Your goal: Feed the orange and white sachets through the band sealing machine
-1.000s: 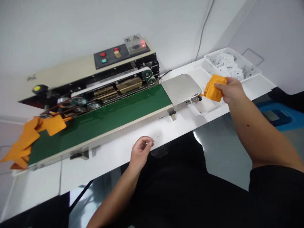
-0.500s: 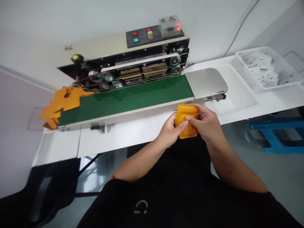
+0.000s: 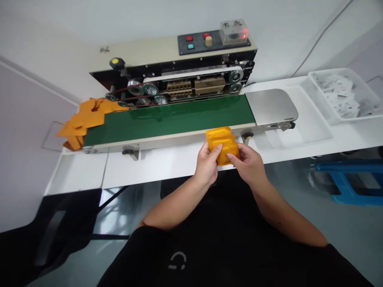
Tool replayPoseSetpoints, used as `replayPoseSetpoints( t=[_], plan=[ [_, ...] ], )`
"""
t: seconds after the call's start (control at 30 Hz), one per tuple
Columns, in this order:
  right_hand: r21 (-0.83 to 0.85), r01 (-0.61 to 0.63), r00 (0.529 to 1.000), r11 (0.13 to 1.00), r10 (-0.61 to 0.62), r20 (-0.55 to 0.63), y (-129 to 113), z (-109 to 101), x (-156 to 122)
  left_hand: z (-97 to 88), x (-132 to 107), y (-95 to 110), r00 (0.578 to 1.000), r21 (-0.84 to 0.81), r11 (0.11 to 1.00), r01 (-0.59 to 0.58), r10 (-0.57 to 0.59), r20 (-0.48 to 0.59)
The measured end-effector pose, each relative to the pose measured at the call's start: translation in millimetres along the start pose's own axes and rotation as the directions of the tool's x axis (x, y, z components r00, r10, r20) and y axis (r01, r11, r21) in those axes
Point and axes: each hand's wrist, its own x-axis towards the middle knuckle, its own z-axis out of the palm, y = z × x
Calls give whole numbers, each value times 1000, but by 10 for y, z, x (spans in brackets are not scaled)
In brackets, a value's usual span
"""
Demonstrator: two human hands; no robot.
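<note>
A small stack of orange pouches (image 3: 222,142) is held between both hands just in front of the sealing machine's green belt (image 3: 173,118). My left hand (image 3: 207,163) grips the stack's left side, thumb on top. Fingers of my right hand (image 3: 249,163) pinch its lower right corner. The stack sits over the white table's front edge (image 3: 155,171). Several sealed orange pouches (image 3: 85,119) are piled at the belt's left end.
The sealer's control panel (image 3: 209,40) with red and green buttons is at the back. A steel infeed plate (image 3: 271,107) lies right of the belt, beside a shallow white tray (image 3: 311,131) and a bin of white packets (image 3: 344,97). A blue stool (image 3: 350,181) stands right.
My right hand carried the orange pouches from the right tray to the front of the belt. My left hand rose from the table edge and took hold of them too.
</note>
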Motion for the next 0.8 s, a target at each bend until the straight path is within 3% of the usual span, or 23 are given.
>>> replayPoseSetpoints(
  t=[0.2, 0.3, 0.4, 0.57, 0.8],
  plan=[
    [-68, -45, 994, 997, 51, 94, -128, -45, 7, -68, 76, 29, 997, -36, 999, -28, 25, -73],
    [-8, -114, 983, 993, 114, 143, -140, -127, 25, -137, 137, 87, 991, -46, 996, -72, 66, -118],
    [132, -163, 982, 978, 149, 112, -161, -293, 136, -255, 156, 162, 982, -44, 992, -119, 111, -154],
    [401, -164, 982, 901, 188, -21, -324, -700, 643, -539, 59, 201, 982, 29, 993, -112, 115, -149],
    [412, -285, 937, 866, 341, -69, -455, -1053, 1513, -824, -45, 122, 983, 102, 994, -50, 67, -172]
  ],
)
